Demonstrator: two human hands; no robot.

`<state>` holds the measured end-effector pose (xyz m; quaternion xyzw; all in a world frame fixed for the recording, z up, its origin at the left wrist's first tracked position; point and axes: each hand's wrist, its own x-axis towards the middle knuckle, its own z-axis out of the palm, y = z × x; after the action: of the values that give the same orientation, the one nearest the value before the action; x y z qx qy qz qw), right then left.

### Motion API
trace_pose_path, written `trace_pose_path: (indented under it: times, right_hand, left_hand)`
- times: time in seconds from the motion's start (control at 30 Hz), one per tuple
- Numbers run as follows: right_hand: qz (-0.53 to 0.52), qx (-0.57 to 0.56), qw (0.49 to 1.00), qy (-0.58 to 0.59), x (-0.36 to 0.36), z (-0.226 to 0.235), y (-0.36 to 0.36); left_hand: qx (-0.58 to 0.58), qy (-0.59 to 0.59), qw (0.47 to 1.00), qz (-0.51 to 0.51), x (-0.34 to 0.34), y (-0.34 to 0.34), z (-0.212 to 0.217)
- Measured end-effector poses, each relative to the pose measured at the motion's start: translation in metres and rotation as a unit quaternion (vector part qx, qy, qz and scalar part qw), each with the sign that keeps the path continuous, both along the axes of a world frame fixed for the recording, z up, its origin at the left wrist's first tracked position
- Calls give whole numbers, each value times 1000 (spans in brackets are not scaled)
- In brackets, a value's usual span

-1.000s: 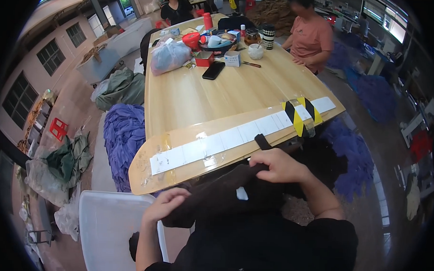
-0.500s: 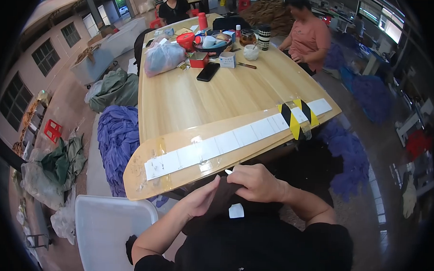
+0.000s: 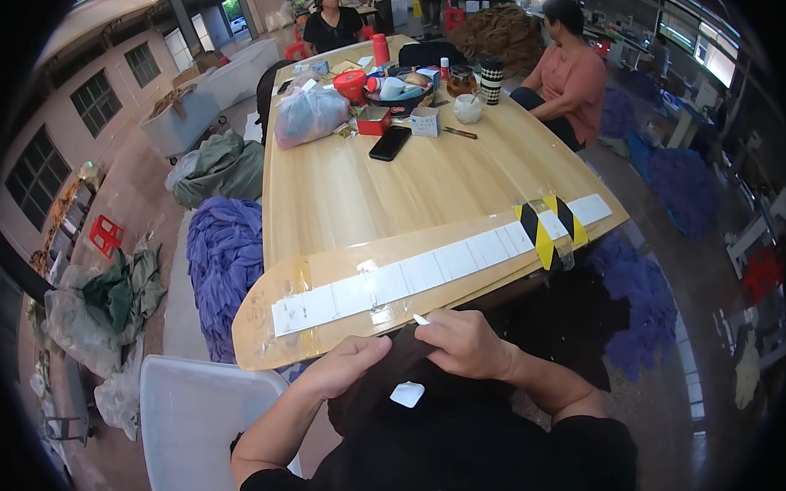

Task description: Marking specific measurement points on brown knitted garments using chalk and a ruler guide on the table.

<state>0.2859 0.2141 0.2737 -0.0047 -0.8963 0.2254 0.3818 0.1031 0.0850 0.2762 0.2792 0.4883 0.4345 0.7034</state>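
Note:
Dark brown cloth (image 3: 380, 371) is stretched between my two hands, in front of the table's near edge. My left hand (image 3: 352, 365) is closed on its left side, thumb against the fingers. My right hand (image 3: 469, 343) is curled into a fist at the cloth's upper right. A small white pointed piece (image 3: 420, 319) sticks out by its thumb; its kind is not clear. Lower on the cloth shows a white squarish tag or patch (image 3: 407, 394). The cloth's lower part merges with my black shirt.
A white marked strip (image 3: 435, 269) is taped along the wooden table (image 3: 395, 194), with yellow-black tape (image 3: 545, 236) at its right. A phone (image 3: 390, 143), bag (image 3: 311, 117) and cups stand farther back. A translucent bin (image 3: 205, 429) is at lower left. Two people sit at the table; purple cloth piles (image 3: 223, 274) flank it.
My left hand has turned from fingers stretched flat to closed on the cloth. Both hands sit slightly lower, and the white tag has shifted left and tilted. The view has moved a little.

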Motion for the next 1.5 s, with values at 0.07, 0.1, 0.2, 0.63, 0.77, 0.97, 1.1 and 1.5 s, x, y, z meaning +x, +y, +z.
trace_pose_path:
  times: [0.07,0.1,0.2,0.63,0.77,0.97,1.1,1.5]
  right_hand:
    - [3,-3,1000,-4,-2,-1,-1]
    - [4,-2,1000,-4,-3,-2,-3]
    - [-5,12,1000,-4,-3,-2,-6]
    - [367,-512,721,-289,-22,-19,42]
    - [289,-462,804,-236,-20,-23,50]
    - [187,-340,902,-191,-29,2,14]
    - [105,-304,935,-147,-23,1,12]
    - [-170,-326,923,-113,97,18,104]
  left_hand:
    - [59,93,994,-10,-3,2,-3]
    - [40,65,997,4,-2,4,-5]
    - [27,12,999,30,8,10,-3]
    - [127,161,979,20,5,-9,23]
    - [162,172,968,86,-17,-20,31]
    - [226,273,934,48,3,-15,0]
    - [197,265,920,209,14,-15,-6]
    - [110,56,858,498,-103,-66,-27]
